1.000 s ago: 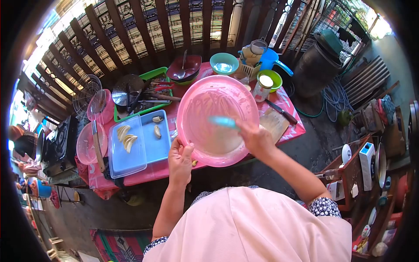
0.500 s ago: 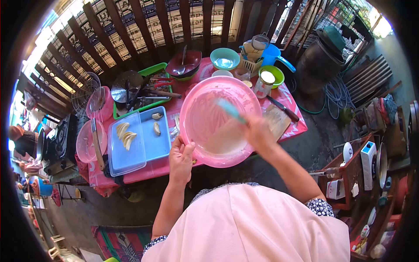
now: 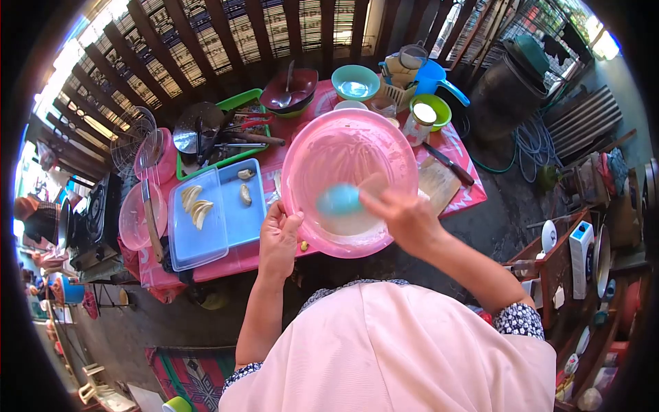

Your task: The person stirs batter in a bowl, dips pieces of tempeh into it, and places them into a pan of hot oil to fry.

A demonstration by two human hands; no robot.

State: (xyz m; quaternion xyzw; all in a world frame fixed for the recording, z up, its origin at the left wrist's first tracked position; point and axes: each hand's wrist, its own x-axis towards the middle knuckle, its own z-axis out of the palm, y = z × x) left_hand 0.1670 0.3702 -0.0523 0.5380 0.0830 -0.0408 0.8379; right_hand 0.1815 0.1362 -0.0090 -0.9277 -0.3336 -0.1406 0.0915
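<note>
A large pink basin (image 3: pixel 403 141) is tilted toward me, with pale batter pooled in its lower part and smeared on its walls. My left hand (image 3: pixel 279 240) grips its left rim, thumb on the outside. My right hand (image 3: pixel 405 214) is closed around a turquoise spatula (image 3: pixel 338 200), blurred by motion, whose head is over the batter. Left of the basin, a blue tray (image 3: pixel 240 216) bears two small peeled bananas (image 3: pixel 245 194). A clear lid or tray (image 3: pixel 180 240) beside it holds fanned banana slices (image 3: pixel 199 209).
Behind the basin stand a green bowl (image 3: pixel 355 82), a dark red bowl (image 3: pixel 300 88) and a blue dipper (image 3: pixel 431 74). A knife (image 3: pixel 449 163) and a board (image 3: pixel 439 184) lie to the right. A green tray of utensils (image 3: pixel 254 96) and a stove (image 3: pixel 97 216) are at left.
The spatula has swept down and left inside the basin, with my right hand following it. The basin's lower edge has risen slightly in view.
</note>
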